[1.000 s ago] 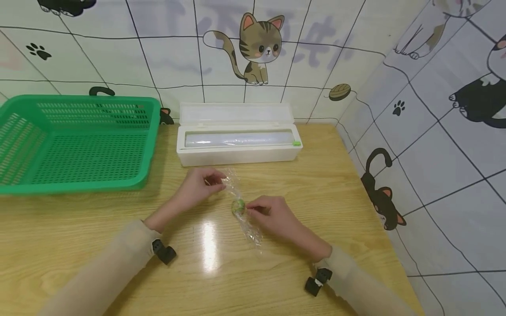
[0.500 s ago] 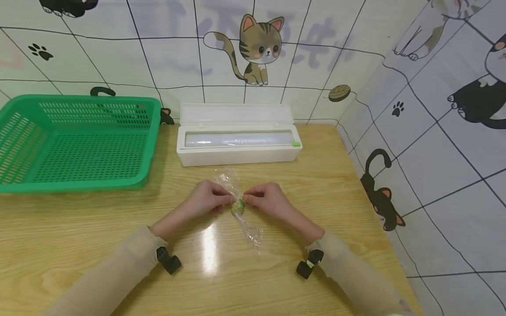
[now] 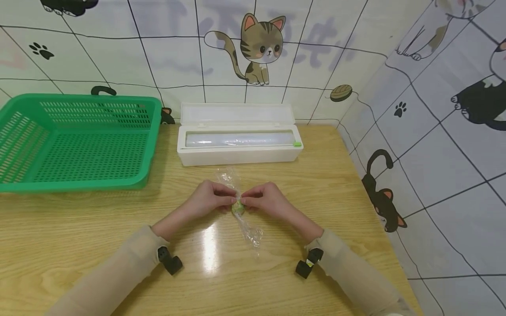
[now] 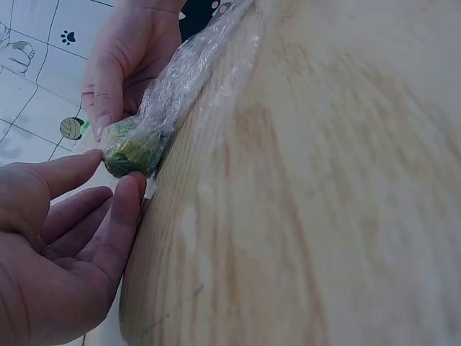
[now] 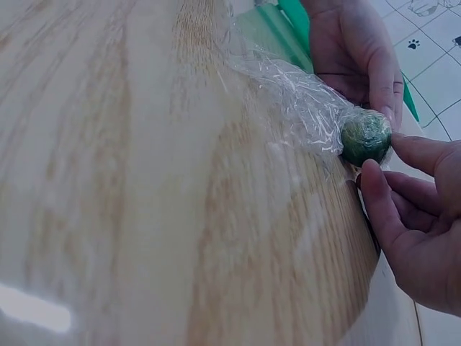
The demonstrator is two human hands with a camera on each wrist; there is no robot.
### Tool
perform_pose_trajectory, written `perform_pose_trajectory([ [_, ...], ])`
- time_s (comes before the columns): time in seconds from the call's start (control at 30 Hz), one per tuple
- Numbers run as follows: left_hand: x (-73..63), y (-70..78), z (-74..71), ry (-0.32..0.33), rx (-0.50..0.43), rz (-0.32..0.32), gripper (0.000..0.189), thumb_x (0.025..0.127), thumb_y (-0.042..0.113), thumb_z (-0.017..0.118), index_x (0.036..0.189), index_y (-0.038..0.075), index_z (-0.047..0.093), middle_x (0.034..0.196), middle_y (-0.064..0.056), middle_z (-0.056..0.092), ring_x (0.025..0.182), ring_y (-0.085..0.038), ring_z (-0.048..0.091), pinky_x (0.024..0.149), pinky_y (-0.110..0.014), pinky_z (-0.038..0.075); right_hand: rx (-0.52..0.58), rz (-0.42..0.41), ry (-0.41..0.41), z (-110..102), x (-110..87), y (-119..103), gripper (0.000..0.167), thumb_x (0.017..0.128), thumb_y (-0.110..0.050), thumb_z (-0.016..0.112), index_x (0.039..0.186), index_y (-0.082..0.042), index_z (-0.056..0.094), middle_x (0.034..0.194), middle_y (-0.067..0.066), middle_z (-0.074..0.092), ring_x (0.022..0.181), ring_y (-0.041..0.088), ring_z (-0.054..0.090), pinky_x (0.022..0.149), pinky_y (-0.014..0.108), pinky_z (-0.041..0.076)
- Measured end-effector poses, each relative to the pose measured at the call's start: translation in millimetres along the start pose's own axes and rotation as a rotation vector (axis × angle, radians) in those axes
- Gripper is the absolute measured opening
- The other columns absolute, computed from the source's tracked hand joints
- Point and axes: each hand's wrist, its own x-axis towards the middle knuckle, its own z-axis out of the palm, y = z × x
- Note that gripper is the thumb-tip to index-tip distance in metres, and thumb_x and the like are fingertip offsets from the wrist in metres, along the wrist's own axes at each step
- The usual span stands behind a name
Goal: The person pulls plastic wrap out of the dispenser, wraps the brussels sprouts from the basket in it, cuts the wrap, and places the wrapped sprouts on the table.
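A small round green vegetable, which looks like a Brussels sprout [image 3: 238,208], lies on the table inside clear cling film [image 3: 251,232]. Loose film stretches out from it toward the far side and the near side. My left hand [image 3: 207,197] pinches the film at the sprout's far edge, thumb and finger close together. From the other side my right hand [image 3: 270,199] pinches the film at the same spot, so the fingertips of both hands nearly meet. In the right wrist view the wrapped sprout [image 5: 364,140] sits against the fingertips, partly hidden by shiny folds.
Behind the hands stands a white box [image 3: 239,156], its lid raised, with a film roll [image 3: 237,139] inside and a green slider [image 3: 297,144] at its right end. A green perforated basket [image 3: 142,177] is at the left. Cat-printed walls border the wooden table [image 3: 332,184].
My left hand has come down from the film's far end to the sprout. My right hand has shifted slightly farther and left. Both now pinch just beyond the sprout.
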Motion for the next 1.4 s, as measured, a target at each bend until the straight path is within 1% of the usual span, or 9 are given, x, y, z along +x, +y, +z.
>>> perform_pose_trajectory([
  [0.2,1.7,-2.7,1.0,0.025,0.020,-0.002,0.033,0.091,0.017,0.080,0.119,0.000,0.075,0.112,-0.010,0.076,0.106,-0.021,0.070,0.089,-0.033,0.058,0.087,0.008,-0.008,1.9,0.0,2.3,0.028,0.096,-0.010,0.073,0.118,0.007,0.072,0.109,0.017,0.075,0.084,0.022,0.074,0.078,0.035,0.062],
  [0.33,2.1,-5.0,3.2,0.044,-0.013,0.000,0.036,0.090,0.018,0.081,0.121,0.001,0.074,0.115,-0.010,0.075,0.115,-0.025,0.067,0.100,-0.038,0.053,0.089,-0.012,0.015,4.1,0.6,4.4,0.027,0.094,-0.008,0.075,0.117,0.005,0.073,0.110,0.015,0.075,0.087,0.019,0.073,0.079,0.034,0.062],
  [0.47,2.2,-6.8,6.7,0.082,-0.098,-0.011,0.039,0.087,0.015,0.082,0.122,-0.001,0.072,0.118,-0.012,0.074,0.119,-0.027,0.065,0.105,-0.040,0.049,0.050,-0.053,0.055,4.9,0.4,6.2,0.026,0.093,-0.009,0.076,0.116,0.002,0.075,0.108,0.011,0.076,0.093,0.016,0.071,0.080,0.030,0.060],
  [0.63,3.4,-8.4,10.7,0.143,-0.157,-0.040,0.038,0.084,0.014,0.085,0.118,0.000,0.074,0.114,-0.010,0.075,0.117,-0.024,0.065,0.100,-0.031,0.049,0.024,-0.065,0.105,7.3,0.0,6.8,0.025,0.091,-0.011,0.079,0.114,-0.002,0.077,0.107,0.008,0.077,0.098,0.016,0.070,0.082,0.025,0.057],
  [0.83,3.1,-10.3,14.9,0.190,-0.218,-0.021,0.036,0.081,0.008,0.086,0.114,0.000,0.075,0.109,-0.011,0.076,0.108,-0.023,0.069,0.092,-0.026,0.053,0.097,-0.080,0.118,10.6,-1.1,7.7,0.025,0.090,-0.003,0.077,0.115,0.001,0.075,0.109,0.011,0.076,0.103,0.021,0.071,0.085,0.027,0.058],
  [0.97,2.3,-11.5,17.2,0.178,-0.288,-0.011,0.043,0.081,0.003,0.084,0.121,-0.003,0.071,0.113,-0.016,0.074,0.108,-0.025,0.071,0.090,-0.028,0.057,0.138,-0.100,0.109,11.5,-2.0,8.9,0.027,0.090,0.001,0.075,0.116,0.004,0.073,0.110,0.014,0.075,0.103,0.023,0.071,0.087,0.027,0.057],
  [1.1,0.8,-10.2,18.6,0.155,-0.354,-0.009,0.052,0.083,-0.002,0.081,0.131,-0.008,0.063,0.120,-0.022,0.071,0.114,-0.030,0.069,0.092,-0.030,0.057,0.127,-0.107,0.118,11.9,-3.8,8.6,0.025,0.089,0.001,0.076,0.113,0.005,0.074,0.107,0.013,0.076,0.100,0.020,0.071,0.084,0.024,0.057],
  [1.3,0.9,-8.6,19.1,0.147,-0.352,-0.011,0.051,0.084,-0.003,0.080,0.132,-0.008,0.062,0.122,-0.023,0.070,0.116,-0.030,0.068,0.092,-0.029,0.056,0.122,-0.115,0.087,13.1,-6.1,7.5,0.025,0.089,-0.002,0.078,0.113,0.004,0.075,0.107,0.013,0.076,0.097,0.018,0.072,0.084,0.027,0.058],
  [1.4,2.2,-8.8,19.1,0.137,-0.357,0.013,0.052,0.085,-0.005,0.078,0.133,-0.009,0.061,0.127,-0.023,0.068,0.118,-0.031,0.066,0.094,-0.029,0.056,0.130,-0.118,0.072,13.7,-6.9,7.5,0.028,0.088,-0.002,0.080,0.115,0.004,0.075,0.107,0.014,0.075,0.094,0.019,0.073,0.084,0.029,0.060],
])
